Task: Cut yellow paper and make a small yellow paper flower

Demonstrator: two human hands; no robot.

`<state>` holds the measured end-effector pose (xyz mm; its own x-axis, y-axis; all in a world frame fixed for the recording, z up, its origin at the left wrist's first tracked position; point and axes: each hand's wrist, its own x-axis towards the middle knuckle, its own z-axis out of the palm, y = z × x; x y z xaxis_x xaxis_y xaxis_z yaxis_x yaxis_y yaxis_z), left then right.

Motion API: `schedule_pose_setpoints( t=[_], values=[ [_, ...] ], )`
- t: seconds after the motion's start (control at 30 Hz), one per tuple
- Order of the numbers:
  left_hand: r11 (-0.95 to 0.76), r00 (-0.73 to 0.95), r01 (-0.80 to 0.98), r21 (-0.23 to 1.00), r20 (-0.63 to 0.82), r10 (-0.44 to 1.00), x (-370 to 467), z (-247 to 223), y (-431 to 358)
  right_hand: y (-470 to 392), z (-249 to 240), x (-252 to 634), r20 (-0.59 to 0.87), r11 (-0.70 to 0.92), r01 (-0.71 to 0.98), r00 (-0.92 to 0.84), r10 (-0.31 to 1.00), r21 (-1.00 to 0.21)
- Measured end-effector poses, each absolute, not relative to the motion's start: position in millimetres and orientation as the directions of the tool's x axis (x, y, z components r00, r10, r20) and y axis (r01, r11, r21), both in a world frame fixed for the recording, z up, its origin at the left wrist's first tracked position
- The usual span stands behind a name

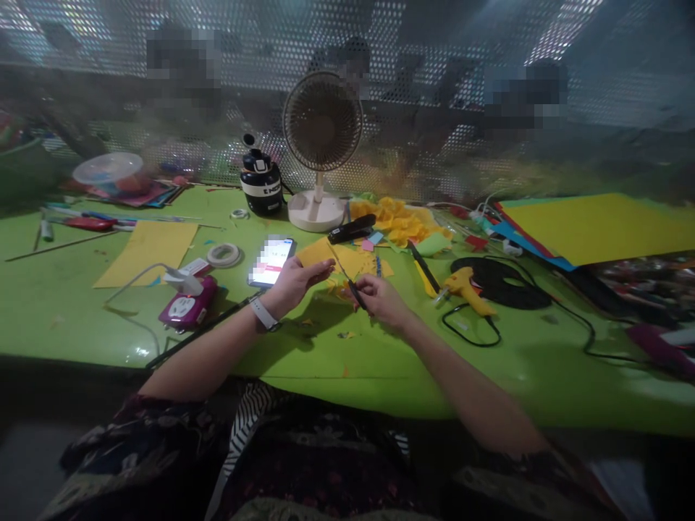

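My left hand (pixel 296 284) is closed on a piece of orange-yellow paper (pixel 315 250), its thumb pointing to the right. In my right hand (pixel 383 300) are dark-handled scissors (pixel 355 291), their blades reaching up and left toward the paper. Whether the blades touch the paper I cannot tell. Yellow paper scraps (pixel 346 335) lie on the green table (pixel 326 362) below my hands. Just behind my left hand is a lit phone (pixel 273 262). A black stapler (pixel 352 229) sits beyond the paper, beside crumpled orange paper (pixel 402 221).
To the right are a yellow glue gun (pixel 470 289) with its cord, a cutter knife (pixel 424 268) and coloured sheets (pixel 597 224). A fan (pixel 323 123) and black bottle (pixel 260 184) stand at the back. Left lie a tape roll (pixel 224 255) and a purple power adapter (pixel 187 304).
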<state>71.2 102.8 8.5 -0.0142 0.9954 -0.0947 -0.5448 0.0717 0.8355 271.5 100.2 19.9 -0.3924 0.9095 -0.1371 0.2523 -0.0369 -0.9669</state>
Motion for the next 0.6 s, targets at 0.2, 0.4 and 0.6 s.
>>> schedule_pose_setpoints(
  t=[0.2, 0.4, 0.6],
  values=[
    [0.067, -0.018, -0.553, 0.831, -0.092, 0.996, 71.7, 10.3, 102.5, 100.0, 23.4, 271.4, -0.144, -0.047, 0.241, -0.404, 0.904, -0.969],
    [0.077, -0.025, -0.551, 0.831, -0.109, 0.994, 72.1, 10.8, 102.7, 99.3, 23.6, 272.6, -0.144, -0.047, 0.242, -0.397, 0.907, -0.969],
    [0.082, -0.013, -0.552, 0.830, -0.107, 0.994, 72.5, 10.7, 102.3, 98.7, 24.6, 273.6, -0.162, -0.065, 0.246, -0.396, 0.904, -0.967]
  ],
)
